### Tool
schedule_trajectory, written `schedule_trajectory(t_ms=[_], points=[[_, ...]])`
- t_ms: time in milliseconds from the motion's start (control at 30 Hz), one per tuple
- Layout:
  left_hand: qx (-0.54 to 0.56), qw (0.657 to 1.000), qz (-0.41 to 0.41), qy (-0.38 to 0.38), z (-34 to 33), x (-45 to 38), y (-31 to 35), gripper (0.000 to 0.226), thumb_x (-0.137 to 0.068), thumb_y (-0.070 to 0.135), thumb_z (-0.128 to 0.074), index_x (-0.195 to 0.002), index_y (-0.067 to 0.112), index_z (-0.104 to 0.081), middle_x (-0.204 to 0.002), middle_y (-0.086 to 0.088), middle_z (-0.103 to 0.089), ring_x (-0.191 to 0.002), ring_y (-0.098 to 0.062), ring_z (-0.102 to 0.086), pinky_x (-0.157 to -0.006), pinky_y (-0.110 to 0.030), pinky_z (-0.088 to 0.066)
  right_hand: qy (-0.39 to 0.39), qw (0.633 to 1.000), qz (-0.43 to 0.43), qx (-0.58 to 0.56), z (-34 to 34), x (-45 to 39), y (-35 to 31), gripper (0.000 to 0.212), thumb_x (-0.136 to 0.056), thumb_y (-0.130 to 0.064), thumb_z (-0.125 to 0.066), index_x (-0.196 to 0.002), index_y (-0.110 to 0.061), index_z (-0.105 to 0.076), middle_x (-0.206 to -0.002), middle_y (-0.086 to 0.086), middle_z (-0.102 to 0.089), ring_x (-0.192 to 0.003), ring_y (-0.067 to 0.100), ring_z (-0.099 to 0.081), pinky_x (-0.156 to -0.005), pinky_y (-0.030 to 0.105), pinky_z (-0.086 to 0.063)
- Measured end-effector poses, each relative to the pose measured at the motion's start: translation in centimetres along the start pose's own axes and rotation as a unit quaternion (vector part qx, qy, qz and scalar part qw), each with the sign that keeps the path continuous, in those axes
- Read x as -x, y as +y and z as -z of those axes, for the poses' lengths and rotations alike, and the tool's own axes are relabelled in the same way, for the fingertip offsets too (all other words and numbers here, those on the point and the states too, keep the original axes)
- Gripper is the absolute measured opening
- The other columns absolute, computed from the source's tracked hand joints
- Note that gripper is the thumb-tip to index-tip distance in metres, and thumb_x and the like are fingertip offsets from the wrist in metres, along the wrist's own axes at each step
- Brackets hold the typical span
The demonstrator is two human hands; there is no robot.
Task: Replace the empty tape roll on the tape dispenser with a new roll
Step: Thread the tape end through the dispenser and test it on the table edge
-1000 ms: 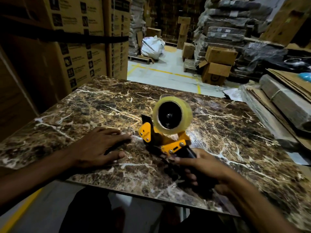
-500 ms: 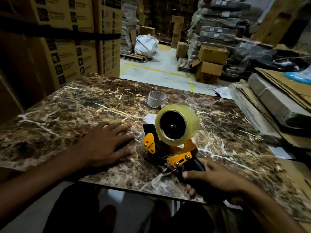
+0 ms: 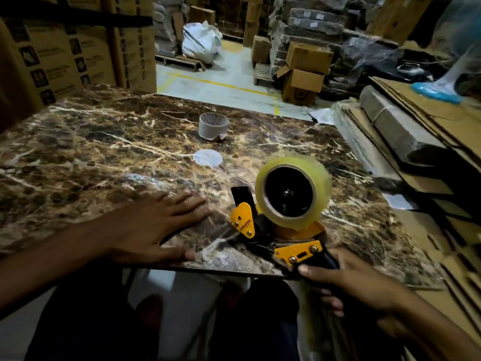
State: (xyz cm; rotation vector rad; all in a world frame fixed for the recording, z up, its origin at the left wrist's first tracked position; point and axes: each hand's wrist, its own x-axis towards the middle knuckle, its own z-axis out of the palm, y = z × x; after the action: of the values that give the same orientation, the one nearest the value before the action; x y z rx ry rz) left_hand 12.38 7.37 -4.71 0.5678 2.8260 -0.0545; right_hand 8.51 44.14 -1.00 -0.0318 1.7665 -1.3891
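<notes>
A yellow and black tape dispenser (image 3: 276, 238) stands at the near edge of the brown marble table (image 3: 104, 157), with a full roll of clear tape (image 3: 292, 191) mounted on its hub. My right hand (image 3: 348, 285) is closed around the dispenser's black handle, just off the table's front edge. My left hand (image 3: 153, 225) lies flat on the table, fingers spread, left of the dispenser and apart from it. An empty grey cardboard tape core (image 3: 213, 126) stands upright farther back on the table. A round pale paper disc (image 3: 207, 157) lies flat between the core and the dispenser.
Stacks of flattened cardboard (image 3: 406, 142) border the table on the right. Tall printed cartons (image 3: 78, 53) rise at the left. Beyond the table's far edge lies a floor with yellow lines, boxes (image 3: 302, 71), a pallet and a white sack (image 3: 203, 43).
The dispenser and my right hand have moved toward me and to the right, the handle now past the table's front edge. The empty core and paper disc came into view. My left hand stays flat.
</notes>
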Motion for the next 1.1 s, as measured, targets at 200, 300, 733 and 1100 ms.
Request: schedule_trajectory(t_ms=[200,300,733,1100], points=[[0.013,0.998,-0.067,0.002,-0.6,-2.3,5.7,0.103,-0.075,0.099,-0.002,-0.156,0.046,0.034,-0.166,0.02,0.038,-0.156,-0.013,0.035,-0.13,-0.045,0.013,0.058,0.998,-0.033,-0.023,1.5,3.8,2.3,0.016,-0.088,-0.017,-0.073,-0.096,-0.012,-0.06,-0.061,0.006,-0.039,-0.049,0.016,-0.032,-0.049,0.028,-0.022],[0.014,0.995,-0.095,0.016,-0.5,-2.8,7.7,0.107,-0.073,0.099,-0.003,-0.159,0.043,0.03,-0.167,0.021,0.036,-0.155,-0.01,0.037,-0.129,-0.042,0.017,0.082,0.995,-0.046,-0.037,2.4,5.8,3.6,0.033,-0.081,-0.02,-0.078,-0.105,-0.007,-0.059,-0.058,0.008,-0.042,-0.044,0.018,-0.037,-0.046,0.027,-0.029],[0.016,0.977,-0.208,0.045,-0.4,-5.4,12.7,0.105,-0.08,0.097,-0.016,-0.161,0.044,0.025,-0.17,0.022,0.031,-0.158,-0.01,0.03,-0.13,-0.049,0.014,0.138,0.988,-0.064,-0.037,2.8,11.4,6.8,0.034,-0.077,-0.02,-0.075,-0.099,-0.007,-0.053,-0.058,0.008,-0.043,-0.044,0.017,-0.039,-0.042,0.026,-0.035],[0.006,0.976,-0.212,0.052,-0.5,-5.6,12.8,0.104,-0.085,0.093,-0.028,-0.163,0.042,0.019,-0.172,0.021,0.022,-0.16,-0.013,0.024,-0.13,-0.047,0.014,0.158,0.983,-0.06,-0.068,2.0,12.9,9.3,0.027,-0.082,-0.015,-0.073,-0.098,-0.005,-0.053,-0.058,0.012,-0.043,-0.044,0.02,-0.041,-0.044,0.028,-0.036]])
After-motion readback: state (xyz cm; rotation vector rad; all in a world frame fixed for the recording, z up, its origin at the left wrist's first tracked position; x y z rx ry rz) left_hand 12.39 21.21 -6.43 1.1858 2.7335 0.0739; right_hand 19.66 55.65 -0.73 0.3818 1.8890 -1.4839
